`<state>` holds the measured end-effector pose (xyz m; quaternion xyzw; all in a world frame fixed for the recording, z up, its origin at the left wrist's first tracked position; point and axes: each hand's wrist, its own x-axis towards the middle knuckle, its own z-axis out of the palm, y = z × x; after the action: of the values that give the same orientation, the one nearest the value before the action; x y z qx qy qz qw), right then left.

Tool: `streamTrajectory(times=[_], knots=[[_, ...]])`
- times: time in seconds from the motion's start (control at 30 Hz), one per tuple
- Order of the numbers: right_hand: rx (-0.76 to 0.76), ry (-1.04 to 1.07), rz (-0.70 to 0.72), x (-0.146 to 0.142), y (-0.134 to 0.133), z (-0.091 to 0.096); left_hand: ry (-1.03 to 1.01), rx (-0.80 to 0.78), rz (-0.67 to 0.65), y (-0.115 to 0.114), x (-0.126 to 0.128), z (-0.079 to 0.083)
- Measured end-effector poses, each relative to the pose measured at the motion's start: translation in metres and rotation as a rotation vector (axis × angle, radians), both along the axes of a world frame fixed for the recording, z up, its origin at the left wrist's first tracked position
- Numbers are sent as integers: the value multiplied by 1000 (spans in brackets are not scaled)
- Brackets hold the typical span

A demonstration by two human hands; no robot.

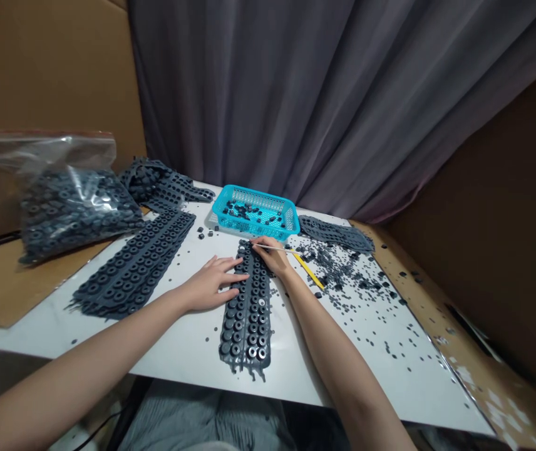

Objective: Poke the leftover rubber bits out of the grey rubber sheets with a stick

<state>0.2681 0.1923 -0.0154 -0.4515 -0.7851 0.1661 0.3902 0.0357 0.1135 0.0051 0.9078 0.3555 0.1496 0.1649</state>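
A long dark grey rubber strip moulded with rows of small rings lies on the white table in front of me. My left hand rests flat on its left edge, fingers stretched out. My right hand is closed around a thin yellow-handled tool at the strip's far end, its light tip pointing left over the strip.
A turquoise plastic basket with loose black rings stands behind the strip. More ring strips lie stacked at left, another at right. A clear bag of rubber parts sits far left. Several small black scraps litter the right side.
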Motion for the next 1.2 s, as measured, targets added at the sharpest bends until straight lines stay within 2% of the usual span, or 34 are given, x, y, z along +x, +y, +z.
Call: streamTrajectory(times=[0.3, 0.53, 0.83, 1.2], knots=[[11, -135, -145, 1, 3, 5, -6, 10, -14, 2, -1, -4], [17, -78, -240, 7, -2, 7, -2, 23, -11, 1, -1, -3], [-50, 123, -77, -6, -20, 11, -40, 30, -15, 2, 0, -3], [-59, 91, 52, -17, -31, 9, -56, 23, -27, 1, 1, -3]])
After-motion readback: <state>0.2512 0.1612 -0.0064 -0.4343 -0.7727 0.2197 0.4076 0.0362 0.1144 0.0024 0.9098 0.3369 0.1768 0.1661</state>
